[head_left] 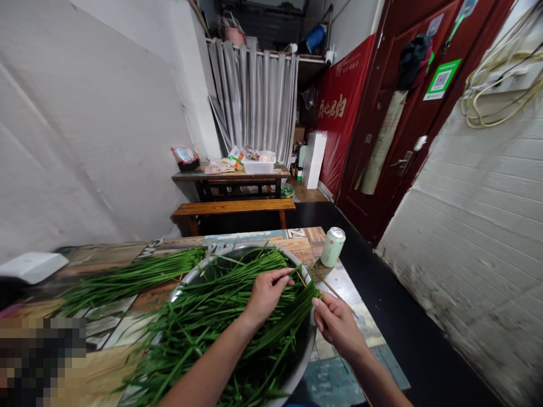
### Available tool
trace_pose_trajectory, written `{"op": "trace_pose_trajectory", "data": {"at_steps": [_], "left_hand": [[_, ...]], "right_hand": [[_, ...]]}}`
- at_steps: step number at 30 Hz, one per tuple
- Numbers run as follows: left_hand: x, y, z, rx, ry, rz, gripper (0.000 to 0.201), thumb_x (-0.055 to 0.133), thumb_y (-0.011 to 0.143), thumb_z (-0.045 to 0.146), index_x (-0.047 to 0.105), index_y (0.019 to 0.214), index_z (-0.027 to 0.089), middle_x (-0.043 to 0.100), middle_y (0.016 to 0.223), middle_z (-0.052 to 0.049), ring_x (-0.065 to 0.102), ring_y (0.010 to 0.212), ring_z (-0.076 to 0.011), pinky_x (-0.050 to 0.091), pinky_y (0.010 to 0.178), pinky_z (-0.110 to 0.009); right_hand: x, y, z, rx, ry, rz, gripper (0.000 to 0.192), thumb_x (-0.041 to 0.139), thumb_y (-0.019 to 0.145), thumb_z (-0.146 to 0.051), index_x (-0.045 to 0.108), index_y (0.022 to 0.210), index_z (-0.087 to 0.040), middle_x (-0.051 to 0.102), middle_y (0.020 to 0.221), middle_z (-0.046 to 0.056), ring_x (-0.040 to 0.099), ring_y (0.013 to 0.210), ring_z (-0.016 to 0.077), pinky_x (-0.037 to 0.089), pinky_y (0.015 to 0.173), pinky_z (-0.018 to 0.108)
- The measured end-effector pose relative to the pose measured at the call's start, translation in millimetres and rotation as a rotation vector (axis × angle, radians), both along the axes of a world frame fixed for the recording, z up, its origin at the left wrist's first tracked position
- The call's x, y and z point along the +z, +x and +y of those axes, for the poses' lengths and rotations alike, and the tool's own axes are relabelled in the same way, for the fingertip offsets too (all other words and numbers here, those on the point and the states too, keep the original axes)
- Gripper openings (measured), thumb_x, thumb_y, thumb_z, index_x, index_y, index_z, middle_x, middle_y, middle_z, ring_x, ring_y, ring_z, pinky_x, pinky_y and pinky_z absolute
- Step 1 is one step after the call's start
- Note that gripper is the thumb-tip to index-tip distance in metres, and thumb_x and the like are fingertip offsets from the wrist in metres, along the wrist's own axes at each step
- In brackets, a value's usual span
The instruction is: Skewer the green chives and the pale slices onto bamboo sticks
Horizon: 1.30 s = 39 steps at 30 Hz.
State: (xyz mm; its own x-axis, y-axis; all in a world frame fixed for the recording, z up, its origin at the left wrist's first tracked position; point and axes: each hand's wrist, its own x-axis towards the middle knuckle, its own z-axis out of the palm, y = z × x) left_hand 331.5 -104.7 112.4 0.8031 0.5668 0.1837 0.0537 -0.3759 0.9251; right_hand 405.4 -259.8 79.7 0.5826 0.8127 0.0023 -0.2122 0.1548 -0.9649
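Long, narrow greens [212,319] fill a metal basin [190,275], their leaves trailing over its near left side towards the patchwork bench [335,381]. The right hand [338,321], at the basin's right rim, grips a clump [302,308] of greens between thumb and fingers, one end of it at the fingertips and the rest running down into the basin. The left hand [266,295] is poised over the heap, to the left of the right hand; its thumb and forefinger nearly meet beside a few thin stalks, though whether they grip any cannot be told. A second bundle [136,277] lies on the bench to the left, its paler right end close to the basin's rim. A thin brown strand [336,292] lies just beyond the right hand, near an upright pale green can [333,249]. Background: a low wooden seat [233,208] before a rear table [186,177] bearing a white tub [258,166] and packets [219,168]; behind, a grey curtain [254,102]; at right, a dark red door [407,130].
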Motion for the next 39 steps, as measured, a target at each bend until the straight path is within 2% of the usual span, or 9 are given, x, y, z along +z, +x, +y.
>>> {"op": "trace_pose_trajectory", "data": {"at_steps": [12, 16, 19, 22, 25, 28, 32, 35, 39], "left_hand": [[-0.5, -1, -3, -0.023, -0.013, 0.023, 0.028, 0.05, 0.075, 0.022, 0.066, 0.095, 0.012, 0.07, 0.076, -0.004, 0.062, 0.077, -0.0162, 0.043, 0.083, -0.027], [-3.4, -6, -13, -0.232, -0.092, 0.069, 0.028, 0.049, 0.075, 0.022, 0.066, 0.097, 0.015, 0.069, 0.089, -0.004, 0.062, 0.084, -0.0173, 0.044, 0.081, -0.027], [0.8, -12, -5, -0.406, -0.078, 0.135, 0.029, 0.05, 0.075, 0.023, 0.066, 0.098, 0.018, 0.067, 0.097, -0.003, 0.06, 0.091, -0.0177, 0.043, 0.084, -0.028], [4.3, -17, 18, -0.248, 0.076, 0.176, 0.029, 0.049, 0.076, 0.026, 0.065, 0.1, 0.018, 0.066, 0.1, -0.003, 0.059, 0.092, -0.0177, 0.042, 0.084, -0.029], [-4.8, -16, 35, -0.096, 0.369, 0.228, 0.024, 0.051, 0.076, 0.024, 0.067, 0.092, 0.019, 0.067, 0.094, -0.004, 0.058, 0.088, -0.0175, 0.041, 0.082, -0.029], [-23.3, -10, 32, -0.096, 0.599, 0.339, 0.02, 0.055, 0.074, 0.023, 0.069, 0.088, 0.02, 0.066, 0.087, -0.005, 0.056, 0.083, -0.018, 0.039, 0.079, -0.03], [-38.5, 2, 21, 0.0, 0.785, 0.432, 0.017, 0.054, 0.077, 0.025, 0.068, 0.086, 0.024, 0.063, 0.082, -0.005, 0.052, 0.082, -0.0187, 0.036, 0.074, -0.032], [-40.3, 6, 20, -0.037, 0.886, 0.458, 0.015, 0.054, 0.078, 0.026, 0.068, 0.077, 0.024, 0.059, 0.079, -0.005, 0.049, 0.081, -0.0183, 0.033, 0.071, -0.031], [-43.5, 8, 22, -0.158, 1.041, 0.407, 0.019, 0.047, 0.082, 0.023, 0.066, 0.086, 0.023, 0.058, 0.084, -0.005, 0.045, 0.085, -0.0179, 0.032, 0.072, -0.031]], "right_hand": [[-2.7, 1, 1, -0.008, 0.023, 0.035, 0.028, 0.052, 0.082, -0.036, 0.053, 0.095, -0.011, 0.042, 0.038, -0.01, 0.023, 0.026, 0.0001, 0.017, 0.026, 0.011], [-4.2, 1, 2, -0.002, 0.044, 0.043, 0.036, 0.052, 0.083, -0.035, 0.047, 0.11, -0.012, 0.042, 0.038, -0.011, 0.023, 0.026, 0.0004, 0.017, 0.026, 0.011], [-4.8, 0, -4, 0.029, 0.04, 0.03, 0.041, 0.051, 0.083, -0.035, 0.043, 0.117, -0.012, 0.042, 0.038, -0.011, 0.023, 0.025, 0.0005, 0.017, 0.026, 0.011], [-5.8, -3, -16, 0.041, 0.015, 0.011, 0.042, 0.052, 0.083, -0.035, 0.044, 0.116, -0.011, 0.042, 0.038, -0.01, 0.024, 0.027, 0.0005, 0.018, 0.027, 0.011], [-7.7, -7, -27, 0.029, -0.014, 0.026, 0.04, 0.051, 0.083, -0.035, 0.044, 0.116, -0.013, 0.041, 0.039, -0.01, 0.024, 0.028, 0.0004, 0.018, 0.028, 0.011], [-9.9, -8, -32, 0.04, -0.029, 0.056, 0.038, 0.049, 0.085, -0.036, 0.043, 0.116, -0.015, 0.045, 0.044, -0.009, 0.026, 0.028, 0.0003, 0.019, 0.028, 0.01], [-11.8, -6, -31, 0.063, -0.033, 0.083, 0.037, 0.046, 0.086, -0.037, 0.043, 0.115, -0.016, 0.049, 0.048, -0.007, 0.03, 0.026, 0.0009, 0.02, 0.026, 0.011], [-12.5, -5, -28, 0.035, -0.043, 0.079, 0.035, 0.046, 0.086, -0.037, 0.043, 0.115, -0.016, 0.046, 0.043, -0.009, 0.025, 0.025, 0.0004, 0.018, 0.025, 0.01], [-12.7, -5, -21, 0.003, -0.036, 0.09, 0.037, 0.049, 0.085, -0.037, 0.043, 0.114, -0.016, 0.041, 0.04, -0.011, 0.02, 0.025, 0.0002, 0.018, 0.025, 0.01]]}}
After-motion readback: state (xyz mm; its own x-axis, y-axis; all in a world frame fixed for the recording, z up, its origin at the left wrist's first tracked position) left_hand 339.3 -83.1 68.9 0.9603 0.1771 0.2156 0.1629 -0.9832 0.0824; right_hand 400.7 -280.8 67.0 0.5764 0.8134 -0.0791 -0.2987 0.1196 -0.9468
